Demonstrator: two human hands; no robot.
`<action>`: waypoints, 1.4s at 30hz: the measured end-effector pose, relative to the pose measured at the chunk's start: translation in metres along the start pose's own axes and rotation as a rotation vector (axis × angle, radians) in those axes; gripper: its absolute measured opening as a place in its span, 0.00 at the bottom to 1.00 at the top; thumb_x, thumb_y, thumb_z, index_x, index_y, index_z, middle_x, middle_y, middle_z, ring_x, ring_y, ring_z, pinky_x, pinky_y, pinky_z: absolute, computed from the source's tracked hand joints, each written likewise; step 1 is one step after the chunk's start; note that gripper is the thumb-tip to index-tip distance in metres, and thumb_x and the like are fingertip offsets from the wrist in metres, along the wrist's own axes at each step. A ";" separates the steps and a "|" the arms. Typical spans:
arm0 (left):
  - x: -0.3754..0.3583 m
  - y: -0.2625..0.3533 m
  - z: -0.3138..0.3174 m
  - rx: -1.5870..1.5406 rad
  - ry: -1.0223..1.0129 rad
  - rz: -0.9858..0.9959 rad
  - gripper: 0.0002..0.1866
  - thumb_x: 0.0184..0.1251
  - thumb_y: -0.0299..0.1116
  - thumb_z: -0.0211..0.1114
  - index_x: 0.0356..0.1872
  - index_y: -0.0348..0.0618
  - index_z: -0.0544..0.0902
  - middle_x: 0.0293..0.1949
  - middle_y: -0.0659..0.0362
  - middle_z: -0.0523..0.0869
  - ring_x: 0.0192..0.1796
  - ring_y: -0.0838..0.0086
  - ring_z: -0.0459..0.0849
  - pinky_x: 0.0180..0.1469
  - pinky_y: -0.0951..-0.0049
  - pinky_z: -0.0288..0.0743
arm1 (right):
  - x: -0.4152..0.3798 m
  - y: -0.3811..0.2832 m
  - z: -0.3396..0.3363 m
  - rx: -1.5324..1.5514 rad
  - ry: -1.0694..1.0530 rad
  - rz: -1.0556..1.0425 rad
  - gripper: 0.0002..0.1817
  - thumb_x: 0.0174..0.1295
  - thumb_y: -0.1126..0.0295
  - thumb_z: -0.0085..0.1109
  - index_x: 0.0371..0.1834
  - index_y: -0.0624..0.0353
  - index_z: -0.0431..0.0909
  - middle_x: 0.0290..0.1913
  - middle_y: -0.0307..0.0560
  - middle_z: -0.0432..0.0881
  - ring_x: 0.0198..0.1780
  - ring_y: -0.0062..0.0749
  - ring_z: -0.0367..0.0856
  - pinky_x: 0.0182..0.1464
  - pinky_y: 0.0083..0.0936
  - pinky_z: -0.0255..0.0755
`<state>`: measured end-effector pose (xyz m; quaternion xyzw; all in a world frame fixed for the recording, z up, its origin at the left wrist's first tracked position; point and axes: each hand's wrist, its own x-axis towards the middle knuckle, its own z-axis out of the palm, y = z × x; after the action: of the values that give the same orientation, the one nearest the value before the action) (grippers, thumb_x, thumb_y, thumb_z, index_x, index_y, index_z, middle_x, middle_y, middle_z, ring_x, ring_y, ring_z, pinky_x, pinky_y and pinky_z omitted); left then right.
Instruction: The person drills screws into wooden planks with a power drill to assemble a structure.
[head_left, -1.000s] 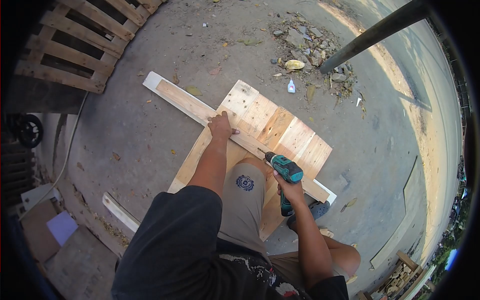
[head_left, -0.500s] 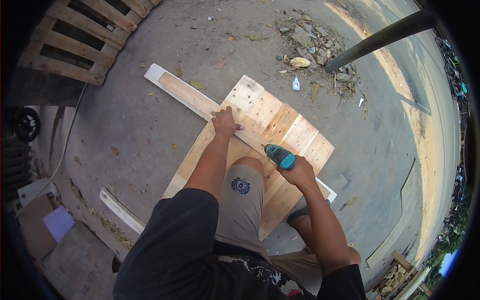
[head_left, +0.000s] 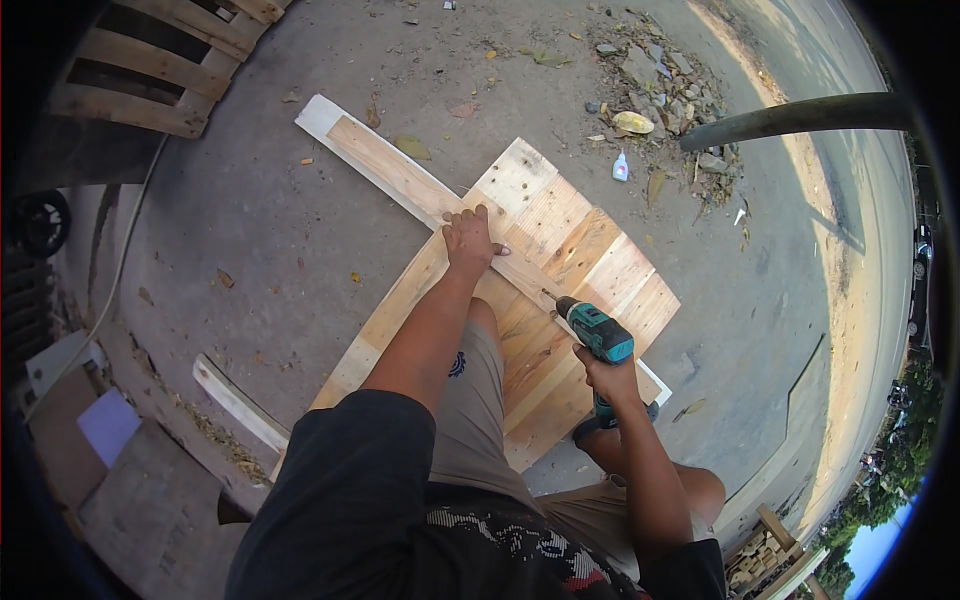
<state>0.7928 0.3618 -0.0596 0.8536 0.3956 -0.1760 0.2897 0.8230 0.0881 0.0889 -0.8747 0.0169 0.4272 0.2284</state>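
My right hand (head_left: 608,378) is wrapped round the handle of a teal and black power drill (head_left: 600,332). The drill's bit points at a narrow wooden strip (head_left: 525,277) lying across a panel of joined planks (head_left: 560,215). My left hand (head_left: 470,240) presses on the strip near the panel's edge, fingers over its far side and thumb stretched along it. Beyond the panel, the strip's far end rests along a white-edged board (head_left: 318,116). Whether the bit touches the wood is too small to tell. My knee is against the panel.
A small white bottle (head_left: 620,168) stands near a heap of rubble (head_left: 660,85) and a dark pole (head_left: 800,120). Wooden pallets (head_left: 150,62) are at the upper left. A loose plank (head_left: 238,402) lies at the lower left, near a hose (head_left: 128,240).
The drill has tilted and shifted right and down with my right hand, so more of its body and its bit show. The view has also shifted. My left hand stays on the strip.
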 end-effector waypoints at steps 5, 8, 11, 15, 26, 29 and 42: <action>0.001 -0.004 0.009 -0.001 0.043 0.008 0.38 0.43 0.47 0.83 0.56 0.46 0.75 0.53 0.54 0.81 0.63 0.62 0.74 0.62 0.58 0.64 | 0.000 -0.002 -0.003 -0.007 -0.025 0.052 0.22 0.58 0.54 0.70 0.46 0.59 0.83 0.24 0.44 0.82 0.23 0.29 0.81 0.31 0.29 0.75; 0.000 -0.001 0.003 -0.003 0.011 -0.008 0.38 0.43 0.48 0.83 0.56 0.47 0.75 0.53 0.54 0.81 0.62 0.62 0.74 0.63 0.58 0.64 | 0.002 0.006 0.002 -0.020 0.033 -0.029 0.21 0.57 0.54 0.70 0.46 0.59 0.84 0.24 0.45 0.83 0.24 0.30 0.82 0.32 0.30 0.76; 0.000 0.000 0.002 -0.007 0.017 -0.012 0.38 0.43 0.48 0.83 0.56 0.47 0.75 0.53 0.54 0.82 0.62 0.61 0.75 0.62 0.57 0.64 | 0.005 0.019 0.006 -0.096 0.090 -0.124 0.22 0.57 0.54 0.70 0.46 0.59 0.84 0.25 0.47 0.84 0.24 0.31 0.83 0.33 0.30 0.76; 0.001 0.003 0.003 0.030 0.018 -0.019 0.39 0.43 0.49 0.83 0.56 0.46 0.74 0.54 0.53 0.81 0.63 0.60 0.74 0.63 0.56 0.64 | 0.005 0.001 -0.006 -0.130 0.009 -0.013 0.22 0.56 0.53 0.69 0.44 0.61 0.83 0.27 0.49 0.85 0.26 0.33 0.84 0.36 0.32 0.77; 0.000 0.004 0.006 0.070 0.025 -0.023 0.40 0.42 0.50 0.83 0.56 0.46 0.74 0.54 0.53 0.82 0.64 0.60 0.74 0.64 0.56 0.62 | 0.003 -0.001 -0.010 -0.204 0.017 -0.041 0.26 0.53 0.51 0.68 0.47 0.61 0.84 0.41 0.60 0.87 0.45 0.50 0.87 0.49 0.38 0.78; 0.001 0.005 0.005 0.068 0.015 -0.038 0.40 0.42 0.50 0.83 0.56 0.47 0.74 0.55 0.53 0.81 0.64 0.60 0.74 0.65 0.56 0.61 | 0.002 0.002 -0.010 -0.162 -0.004 -0.019 0.27 0.53 0.51 0.68 0.48 0.60 0.84 0.45 0.62 0.86 0.50 0.53 0.85 0.52 0.39 0.77; -0.010 0.009 -0.001 0.196 0.089 0.045 0.40 0.44 0.52 0.82 0.55 0.44 0.74 0.52 0.51 0.83 0.58 0.57 0.80 0.59 0.53 0.72 | -0.032 -0.041 -0.035 -0.295 0.001 -0.093 0.23 0.51 0.51 0.62 0.40 0.60 0.85 0.41 0.58 0.87 0.46 0.53 0.86 0.50 0.41 0.80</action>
<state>0.7938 0.3523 -0.0500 0.8934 0.3699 -0.1691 0.1910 0.8377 0.1049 0.1469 -0.8988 -0.0865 0.4136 0.1167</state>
